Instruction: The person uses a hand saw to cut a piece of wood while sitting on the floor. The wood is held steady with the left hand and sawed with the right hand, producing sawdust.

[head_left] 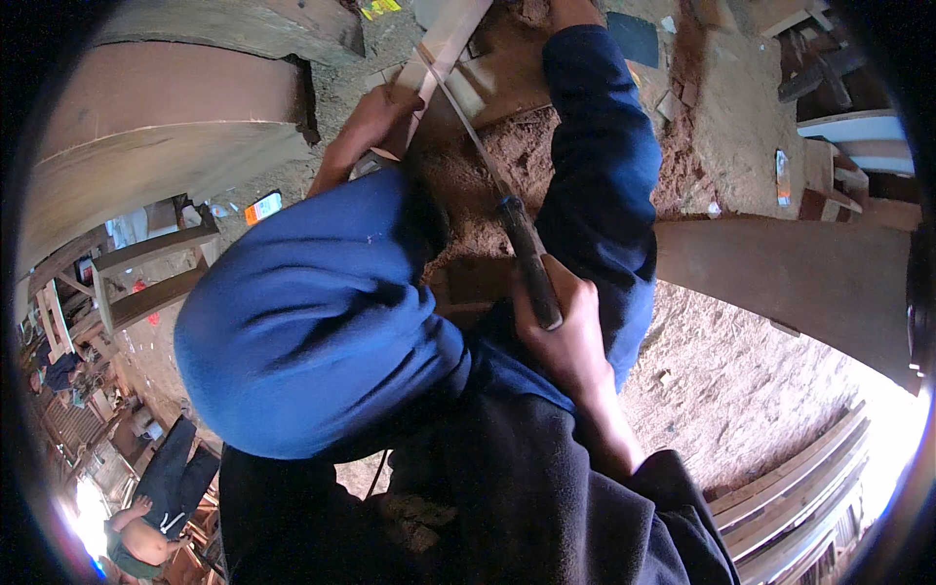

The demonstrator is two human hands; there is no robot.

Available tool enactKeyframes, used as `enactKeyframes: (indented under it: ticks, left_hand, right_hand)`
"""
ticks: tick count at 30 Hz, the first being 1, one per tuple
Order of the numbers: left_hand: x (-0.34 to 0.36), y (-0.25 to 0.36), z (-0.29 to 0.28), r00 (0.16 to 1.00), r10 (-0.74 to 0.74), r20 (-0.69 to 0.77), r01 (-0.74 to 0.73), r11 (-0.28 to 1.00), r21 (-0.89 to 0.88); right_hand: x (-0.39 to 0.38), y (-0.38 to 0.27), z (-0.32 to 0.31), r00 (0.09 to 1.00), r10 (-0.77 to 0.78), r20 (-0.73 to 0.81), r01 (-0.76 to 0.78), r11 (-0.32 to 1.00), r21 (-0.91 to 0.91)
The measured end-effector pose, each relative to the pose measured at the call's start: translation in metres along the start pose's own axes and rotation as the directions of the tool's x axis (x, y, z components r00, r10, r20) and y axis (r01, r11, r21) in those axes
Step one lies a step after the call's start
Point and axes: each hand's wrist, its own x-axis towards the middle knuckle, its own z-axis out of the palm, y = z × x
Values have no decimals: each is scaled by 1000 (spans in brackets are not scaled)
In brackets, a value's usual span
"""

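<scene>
My right hand (570, 331) is closed around the dark handle of a hand saw (487, 161). Its long blade, seen nearly edge-on, slants up and left, and the tip lies across a pale wooden board (453, 34). My left hand (385, 117) grips that board near its lower end, just left of the blade. Part of the left fingers is hidden behind the wood. My knees, in blue trousers (322, 302), are bent on both sides of the saw.
Sawdust (517, 151) and wood offcuts lie on the ground. Large timber beams (175, 97) stand at the left, a wide board (780, 283) at the right, and stacked planks (790, 497) at lower right. Another person (146, 536) is at the lower left.
</scene>
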Motion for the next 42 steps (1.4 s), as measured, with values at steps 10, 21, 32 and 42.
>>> enactKeyframes:
  ticks: [10, 21, 32, 42]
  left_hand:
    - [10, 0, 9, 999, 40, -21, -40, 999, 28]
    - [-5, 7, 1, 997, 69, -22, -70, 996, -62]
    - [-3, 4, 3, 996, 77, -32, -76, 997, 28]
    - [-10, 11, 9, 999, 32, -35, -32, 999, -2]
  right_hand:
    - [-13, -4, -8, 1000, 21, -14, -21, 1000, -21]
    - [-39, 16, -9, 997, 71, 8, -71, 997, -1]
    - [-52, 9, -18, 992, 121, 36, -122, 992, 36]
    - [-47, -1, -17, 992, 121, 29, -122, 991, 47]
